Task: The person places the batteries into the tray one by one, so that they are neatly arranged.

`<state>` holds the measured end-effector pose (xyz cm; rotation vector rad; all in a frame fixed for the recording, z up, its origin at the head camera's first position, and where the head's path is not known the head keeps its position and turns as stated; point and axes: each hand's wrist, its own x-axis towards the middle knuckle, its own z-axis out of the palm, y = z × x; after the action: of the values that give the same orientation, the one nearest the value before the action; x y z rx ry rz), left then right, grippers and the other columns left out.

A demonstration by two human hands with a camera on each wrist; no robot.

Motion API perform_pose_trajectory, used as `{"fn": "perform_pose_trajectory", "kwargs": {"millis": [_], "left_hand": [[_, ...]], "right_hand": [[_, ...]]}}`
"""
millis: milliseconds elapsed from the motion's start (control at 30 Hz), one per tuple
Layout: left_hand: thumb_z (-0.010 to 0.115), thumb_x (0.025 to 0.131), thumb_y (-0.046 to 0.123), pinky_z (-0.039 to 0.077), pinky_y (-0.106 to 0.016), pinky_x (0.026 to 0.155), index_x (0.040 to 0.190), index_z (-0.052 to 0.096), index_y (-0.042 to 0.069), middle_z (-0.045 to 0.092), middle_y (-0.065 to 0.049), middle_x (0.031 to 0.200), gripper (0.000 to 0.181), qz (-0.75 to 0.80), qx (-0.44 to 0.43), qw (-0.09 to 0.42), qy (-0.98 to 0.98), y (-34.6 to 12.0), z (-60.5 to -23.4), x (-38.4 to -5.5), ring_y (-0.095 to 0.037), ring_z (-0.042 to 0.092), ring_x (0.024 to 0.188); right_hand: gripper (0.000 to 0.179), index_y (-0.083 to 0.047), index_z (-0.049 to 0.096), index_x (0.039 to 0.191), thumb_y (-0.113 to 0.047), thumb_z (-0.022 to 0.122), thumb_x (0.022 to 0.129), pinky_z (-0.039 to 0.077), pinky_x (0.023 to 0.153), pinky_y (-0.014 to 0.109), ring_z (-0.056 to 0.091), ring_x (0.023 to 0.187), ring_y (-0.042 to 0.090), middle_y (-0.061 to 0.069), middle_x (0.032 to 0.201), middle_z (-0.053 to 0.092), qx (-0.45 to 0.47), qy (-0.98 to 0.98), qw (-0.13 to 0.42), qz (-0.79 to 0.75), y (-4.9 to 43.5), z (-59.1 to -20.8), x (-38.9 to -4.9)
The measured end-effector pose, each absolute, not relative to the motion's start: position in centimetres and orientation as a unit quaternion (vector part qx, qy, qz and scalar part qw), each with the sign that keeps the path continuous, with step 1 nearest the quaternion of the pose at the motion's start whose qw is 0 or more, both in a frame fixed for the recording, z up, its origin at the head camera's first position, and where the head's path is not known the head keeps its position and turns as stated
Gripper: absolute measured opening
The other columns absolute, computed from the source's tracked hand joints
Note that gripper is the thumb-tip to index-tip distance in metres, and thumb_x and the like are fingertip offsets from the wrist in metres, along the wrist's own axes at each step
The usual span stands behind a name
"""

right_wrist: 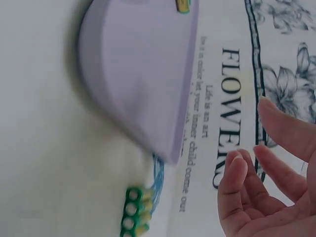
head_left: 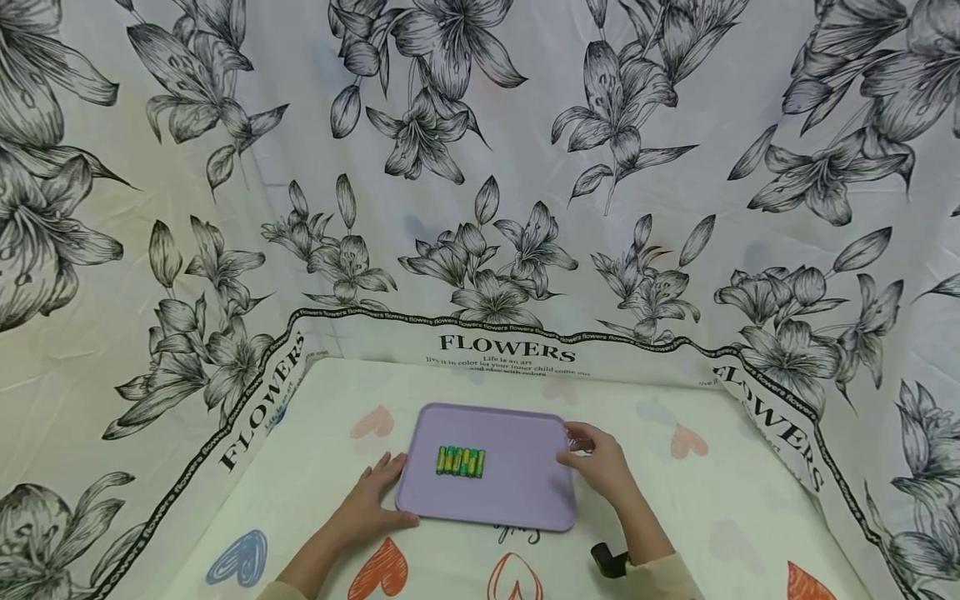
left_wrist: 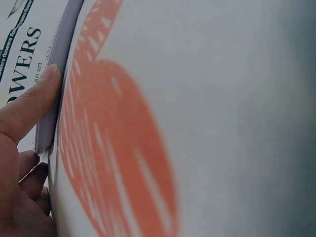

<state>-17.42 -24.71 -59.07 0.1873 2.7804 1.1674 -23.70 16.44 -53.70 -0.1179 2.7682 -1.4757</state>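
Observation:
A lilac tray [head_left: 510, 500] lies on the heart-printed cloth. Several green-and-yellow batteries [head_left: 461, 462] sit in a row on it, left of its middle. My left hand [head_left: 375, 496] grips its near left corner; in the left wrist view the thumb [left_wrist: 42, 91] presses along the rim, other fingers bent below. At the tray's right edge, my right hand [head_left: 600, 460] overlaps it in the head view. The right wrist view has that hand's fingers [right_wrist: 234, 173] loosely bent with nothing between them. Beyond the tray's end there, several green-ringed batteries [right_wrist: 132, 210] stand side by side on the cloth.
A white curtain [head_left: 517, 250] with black flower drawings hangs behind and at both sides, lettered FLOWERS along its border. Printed hearts mark the cloth [head_left: 660, 508] around the tray. A dark device [head_left: 609, 560] sits at my right wrist.

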Motion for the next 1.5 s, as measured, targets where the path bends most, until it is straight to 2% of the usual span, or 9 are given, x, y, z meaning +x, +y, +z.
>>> {"fn": "perform_pose_trajectory", "kwargs": {"millis": [200,500,667,833,1167,1333,1500], "left_hand": [[0.089,0.066,0.052,0.008,-0.064,0.124,0.158,0.034,0.013,0.026,-0.014,0.166,0.115,0.381,0.057,0.061,0.921,-24.8,-59.2,-17.4,-0.044,0.013,0.154],[0.088,0.065,0.056,0.007,-0.059,0.127,0.158,0.034,0.015,0.029,-0.009,0.165,0.116,0.378,0.059,0.063,0.922,-25.0,-59.8,-17.6,-0.036,0.014,0.156],[0.088,0.065,0.057,0.007,-0.059,0.127,0.159,0.033,0.016,0.027,-0.009,0.166,0.117,0.38,0.057,0.065,0.921,-25.1,-59.9,-17.8,-0.036,0.013,0.156],[0.088,0.065,0.056,0.007,-0.06,0.126,0.159,0.033,0.015,0.028,-0.01,0.166,0.116,0.381,0.058,0.066,0.92,-25.0,-59.8,-17.8,-0.037,0.013,0.156],[0.088,0.066,0.054,0.005,-0.059,0.127,0.158,0.034,0.014,0.03,-0.009,0.165,0.115,0.38,0.061,0.065,0.921,-24.8,-59.4,-17.6,-0.036,0.014,0.156],[0.088,0.066,0.054,0.006,-0.06,0.126,0.158,0.033,0.013,0.029,-0.011,0.165,0.115,0.38,0.065,0.066,0.92,-24.8,-59.2,-17.5,-0.038,0.014,0.156],[0.088,0.066,0.054,0.005,-0.061,0.126,0.158,0.034,0.011,0.03,-0.012,0.165,0.115,0.383,0.067,0.063,0.919,-24.8,-59.1,-17.5,-0.039,0.014,0.156]], "right_hand": [[0.058,-0.009,0.06,0.139,-0.015,0.081,0.085,0.06,0.084,0.042,0.064,0.115,0.032,0.016,0.133,0.065,-0.018,0.884,0.015,-0.466,19.1,-54.0,-23.2],[0.065,-0.005,0.06,0.137,-0.01,0.085,0.077,0.056,0.088,0.047,0.063,0.115,0.036,0.02,0.133,0.064,0.012,0.902,0.03,-0.431,22.0,-55.6,-23.6],[0.068,-0.003,0.062,0.134,-0.004,0.087,0.07,0.053,0.089,0.044,0.06,0.109,0.033,0.02,0.128,0.065,0.025,0.906,0.048,-0.42,23.1,-56.8,-24.2],[0.071,-0.005,0.062,0.136,-0.006,0.087,0.07,0.05,0.087,0.04,0.057,0.105,0.026,0.013,0.124,0.066,0.027,0.914,0.069,-0.4,23.6,-57.8,-24.6],[0.055,-0.007,0.07,0.126,-0.006,0.085,0.073,0.053,0.091,0.053,0.061,0.106,0.033,0.02,0.116,0.065,0.014,0.929,0.081,-0.361,23.6,-57.9,-24.6],[0.054,-0.003,0.069,0.124,-0.006,0.086,0.073,0.054,0.089,0.047,0.064,0.101,0.026,0.011,0.109,0.071,0.014,0.929,0.066,-0.365,23.8,-57.6,-24.3],[0.056,0.002,0.067,0.124,-0.003,0.086,0.071,0.057,0.081,0.037,0.069,0.094,0.023,0.011,0.104,0.072,0.013,0.916,0.047,-0.398,24.0,-57.1,-24.0]]}}
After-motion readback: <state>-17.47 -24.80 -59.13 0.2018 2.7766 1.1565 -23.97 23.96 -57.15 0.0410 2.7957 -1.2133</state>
